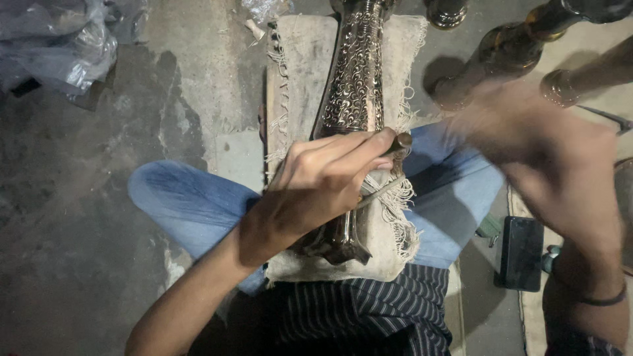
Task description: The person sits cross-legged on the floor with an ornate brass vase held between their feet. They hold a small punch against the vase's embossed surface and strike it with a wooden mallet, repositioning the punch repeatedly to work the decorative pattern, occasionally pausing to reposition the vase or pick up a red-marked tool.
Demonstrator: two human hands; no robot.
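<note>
Down below me is the grey concrete floor [99, 217], stained and cracked, and I am sitting on it cross-legged, my blue-jeaned knees [191, 211] out to either side and my striped shirt [369, 310] at the bottom edge. Across my lap lies a frayed beige cloth pad [303, 66] over a wooden board, running away from me, and on it lies the tall engraved metal vase [356, 79], lengthwise, its flared foot toward my belly and its patterned body pointing away. My left forearm comes up from the lower left at a slant, wrist bent, and my left hand [316, 191] rests right on the vase's narrow middle; the fingers are curled close together, pinching a short dark metal punch [401, 141] between thumb and forefinger, its tip poking out to the right against the vase's side. My right arm comes in from the lower right, a dark band on the wrist, and my right hand [527, 145] is raised above my right knee, so blurred that I cannot tell whether the fingers are spread or closed, or whether they hold anything. Beyond it lie more brass vases [521, 46] on the floor, a crumpled plastic sheet [59, 39] sits top left, and a small black phone [521, 254] lies by my right thigh.
</note>
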